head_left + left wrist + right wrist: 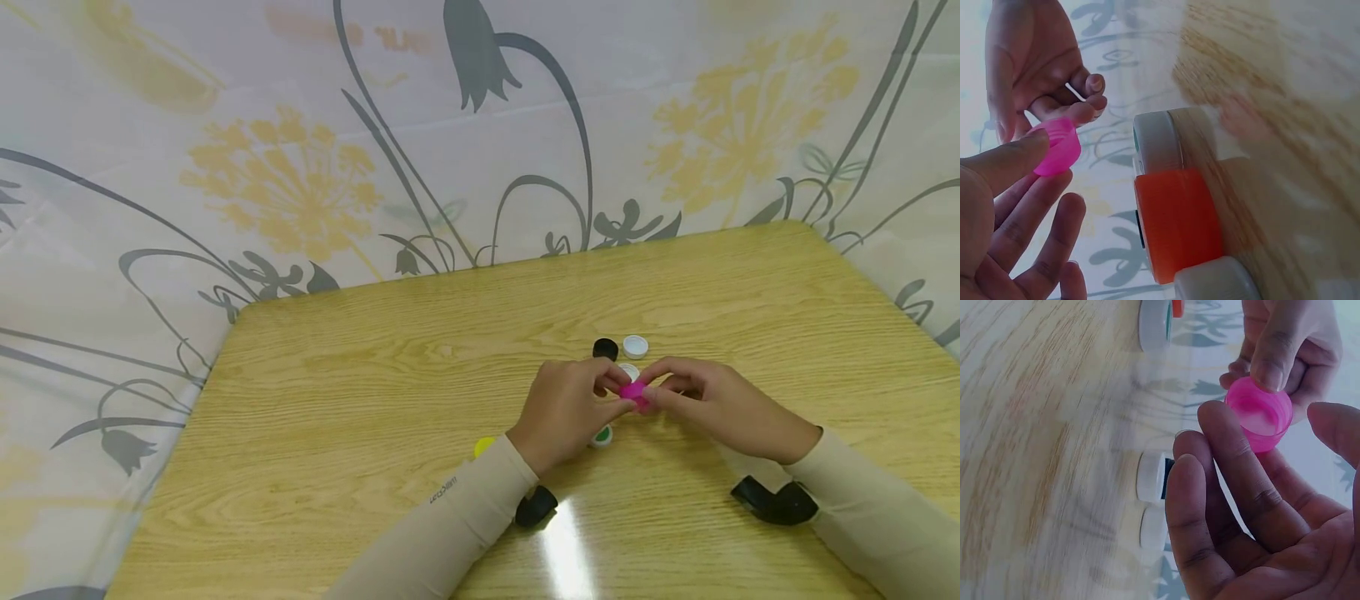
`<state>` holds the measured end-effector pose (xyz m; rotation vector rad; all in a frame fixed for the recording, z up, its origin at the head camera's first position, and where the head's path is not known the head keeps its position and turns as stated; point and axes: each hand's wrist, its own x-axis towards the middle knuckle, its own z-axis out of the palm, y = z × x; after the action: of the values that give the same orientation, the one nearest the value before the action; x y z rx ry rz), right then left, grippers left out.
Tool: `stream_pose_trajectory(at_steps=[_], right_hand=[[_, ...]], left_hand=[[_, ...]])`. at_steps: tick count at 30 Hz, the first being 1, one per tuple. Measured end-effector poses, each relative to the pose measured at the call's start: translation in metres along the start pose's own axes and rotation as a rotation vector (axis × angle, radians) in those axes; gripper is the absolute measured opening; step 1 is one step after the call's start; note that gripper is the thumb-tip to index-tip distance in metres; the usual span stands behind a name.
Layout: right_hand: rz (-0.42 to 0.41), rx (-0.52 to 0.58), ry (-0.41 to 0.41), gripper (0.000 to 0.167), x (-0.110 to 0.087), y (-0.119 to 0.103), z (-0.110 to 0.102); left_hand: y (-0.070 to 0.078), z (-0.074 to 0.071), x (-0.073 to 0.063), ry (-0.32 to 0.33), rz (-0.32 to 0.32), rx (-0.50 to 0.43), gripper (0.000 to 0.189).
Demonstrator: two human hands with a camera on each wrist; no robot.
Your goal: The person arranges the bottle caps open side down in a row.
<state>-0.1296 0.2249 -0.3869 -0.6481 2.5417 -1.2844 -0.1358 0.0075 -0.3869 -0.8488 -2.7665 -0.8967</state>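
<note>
My left hand (566, 408) pinches a small pink bottle cap (635, 392) between thumb and fingers, above the table. In the right wrist view the cap's hollow, ridged inside (1257, 415) faces the camera. My right hand (723, 408) is close beside the cap, its fingers loosely bent. One right finger reaches behind the cap, and whether it touches is hard to tell. The right thumb (1338, 428) stands apart from it. Below the hands, a white cap with a green centre (602, 436) lies on the table. An orange cap (1179, 225) shows in the left wrist view.
Beyond the hands lie a black cap (605, 347), a white cap (635, 347) and another white cap (628, 370), partly covered. A yellow cap (483, 446) peeks out by the left sleeve. The wooden table (360, 375) ends at a patterned cloth (420, 150).
</note>
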Motion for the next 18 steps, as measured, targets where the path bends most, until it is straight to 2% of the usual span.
stream_pose_trajectory(at_steps=[5,11,18], right_hand=[[0.003,0.026,-0.013,0.009,0.0008,0.0002,-0.0001],[-0.013,0.018,0.001,0.006,0.0011,-0.0011,0.0001],[-0.077,-0.082,0.080,0.008,0.0014,0.0018,-0.0015]], left_hand=[[-0.0004,0.0002,0.0001,-0.004,0.032,0.011,0.020],[-0.0006,0.0009,-0.0003,-0.021,0.012,0.003,0.020],[-0.0013,-0.0003,-0.0012,-0.020,0.012,-0.030,0.020]])
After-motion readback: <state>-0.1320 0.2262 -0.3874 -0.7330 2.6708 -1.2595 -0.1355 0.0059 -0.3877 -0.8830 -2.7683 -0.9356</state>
